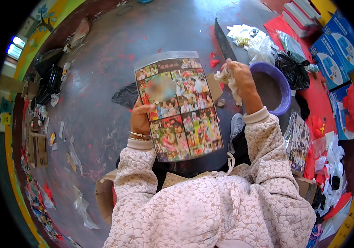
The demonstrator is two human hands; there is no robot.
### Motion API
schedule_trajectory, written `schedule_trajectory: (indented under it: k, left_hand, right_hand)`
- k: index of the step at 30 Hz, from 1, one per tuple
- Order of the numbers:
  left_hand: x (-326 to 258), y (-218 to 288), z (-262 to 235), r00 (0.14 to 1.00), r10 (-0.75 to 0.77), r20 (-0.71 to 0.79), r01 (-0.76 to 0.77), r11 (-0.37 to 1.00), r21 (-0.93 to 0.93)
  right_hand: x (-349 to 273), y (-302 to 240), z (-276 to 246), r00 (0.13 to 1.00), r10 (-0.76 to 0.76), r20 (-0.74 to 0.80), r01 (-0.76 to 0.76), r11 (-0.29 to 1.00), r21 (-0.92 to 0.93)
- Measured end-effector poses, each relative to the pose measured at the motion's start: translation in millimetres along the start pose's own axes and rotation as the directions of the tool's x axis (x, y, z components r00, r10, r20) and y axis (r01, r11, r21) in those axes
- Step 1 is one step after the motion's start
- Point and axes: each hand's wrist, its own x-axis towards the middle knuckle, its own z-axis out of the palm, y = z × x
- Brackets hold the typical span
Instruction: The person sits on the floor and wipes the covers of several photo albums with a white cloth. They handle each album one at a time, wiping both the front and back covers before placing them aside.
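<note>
Over on the far left, cardboard boxes (37,149) and scraps of paper and plastic lay along the edge of the grey floor (102,103), which was flecked with red. Nearer the middle, the person's left hand (140,118) gripped a clear-wrapped sheet of small colourful photo pictures (177,105) by its left edge, thumb across the front, with bangles (139,135) at the wrist. The sheet stood tilted up before them, above the lap of their quilted cream jacket (210,206). A crumpled bit of black plastic (126,96) lay on the floor just behind the sheet's left side. To the right of the sheet, the right hand (239,76) was closed around a wad of pale crumpled material (227,78), held just beside the sheet's upper right corner and in front of a purple basin (282,89). Beyond the basin sat white bags (253,41) and a black plastic bag (293,70). Further right, another packet of picture sheets (299,142) leaned by the person's elbow. Blue boxes (334,49) were stacked at the far right, with red paper scraps (352,105) below them.
</note>
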Motion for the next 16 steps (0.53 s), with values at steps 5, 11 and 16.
schedule_trajectory:
  k: [5, 11, 16]
  left_hand:
    - [-1, 0, -4, 1.000, 0.001, 0.001, -0.001, 1.000, 0.005]
    - [-1, -9, -8, 0.995, -0.072, 0.063, 0.067, 0.994, 0.087]
    - [3, -13, 4, 0.981, -0.113, 0.160, 0.154, 0.952, -0.266]
  right_hand:
    - [0, 14, 10, 0.936, 0.189, 0.298, -0.317, 0.821, 0.474]
    - [-24, -12, 34, 0.931, 0.036, 0.363, -0.176, 0.916, 0.361]
    - [-11, -12, 24, 0.965, 0.059, 0.256, -0.197, 0.805, 0.560]
